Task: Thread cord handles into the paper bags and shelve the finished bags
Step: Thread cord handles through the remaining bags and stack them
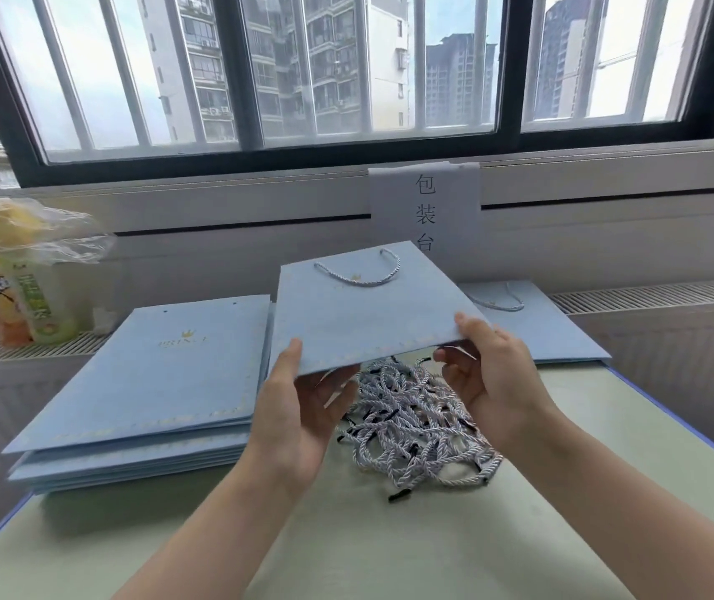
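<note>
Here the left hand point(299, 409) and right hand point(483, 374) pinch the near edge of a threaded blue paper bag point(364, 313), flat above the cord pile point(416, 426). Its handle point(359, 272) could snag loose cords if lowered, dragging them along.

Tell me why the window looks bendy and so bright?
In the head view, the wide-angle lens curves the window frame near the edges; daylight behind it washes out the sky, so the held paper bag and both hands, left and right, look dimmer; the drink bottle at the left is slightly soft.
</note>
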Demonstrator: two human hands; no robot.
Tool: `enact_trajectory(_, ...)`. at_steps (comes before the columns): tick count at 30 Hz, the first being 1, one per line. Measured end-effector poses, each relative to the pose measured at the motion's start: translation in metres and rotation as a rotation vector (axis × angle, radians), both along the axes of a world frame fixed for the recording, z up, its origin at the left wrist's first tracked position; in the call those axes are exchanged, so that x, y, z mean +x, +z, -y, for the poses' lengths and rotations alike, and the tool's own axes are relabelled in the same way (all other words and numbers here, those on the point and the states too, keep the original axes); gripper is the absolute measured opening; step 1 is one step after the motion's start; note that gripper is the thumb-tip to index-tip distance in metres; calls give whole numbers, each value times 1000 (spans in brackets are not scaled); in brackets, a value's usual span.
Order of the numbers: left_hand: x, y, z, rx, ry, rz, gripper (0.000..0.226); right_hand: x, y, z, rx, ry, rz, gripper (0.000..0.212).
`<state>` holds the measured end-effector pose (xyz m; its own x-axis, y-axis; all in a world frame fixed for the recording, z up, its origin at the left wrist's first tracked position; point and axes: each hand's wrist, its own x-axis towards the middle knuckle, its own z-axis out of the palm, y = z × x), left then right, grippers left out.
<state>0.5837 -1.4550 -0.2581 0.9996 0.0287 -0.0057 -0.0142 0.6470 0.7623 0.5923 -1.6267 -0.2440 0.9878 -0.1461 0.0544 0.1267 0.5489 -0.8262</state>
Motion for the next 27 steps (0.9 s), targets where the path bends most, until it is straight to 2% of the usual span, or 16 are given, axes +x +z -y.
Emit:
enact_trajectory(3,-1,-1,1,24,-95,4,23,-2,1,0,33,45,48,10)
enact_trajectory(5,-3,-1,3,78,-168,13,26,-5,-1,-6,-56,177,71,8)
enact_trajectory(7,-4,-4,6,204,-215,41,31,-9,-7,-14,-148,279,67,10)
enact_trajectory(9,-5,-8,9,347,-232,79,35,-11,-12,-20,-149,320,56,14)
enact_trajectory(11,-6,-9,11,525,-199,138,41,-11,-11,-20,-77,290,41,13)
enact_trajectory(13,-8,-10,13,725,-169,237,45,-7,-9,-14,-24,172,16,6)
enact_trajectory(15,-8,-14,15,891,-148,340,38,-2,-8,-7,-21,28,-14,12)
enact_trajectory(17,-5,-24,13,1206,-40,466,27,4,-8,2,-13,-99,-50,18)
enact_trajectory(19,-2,-32,11,1692,79,608,39,11,-8,13,11,-200,-82,19)
enact_trajectory(20,-2,-35,10,1850,105,649,41,14,-9,19,19,-239,-93,18)
enact_trajectory(21,-2,-37,9,1917,103,657,41,18,-9,26,32,-271,-100,17)
enact_trajectory(23,-3,-40,11,1908,61,626,39,25,-10,37,84,-301,-117,13)
enact_trajectory(27,-1,-42,11,1931,45,614,38,33,-14,54,90,-319,-206,26)
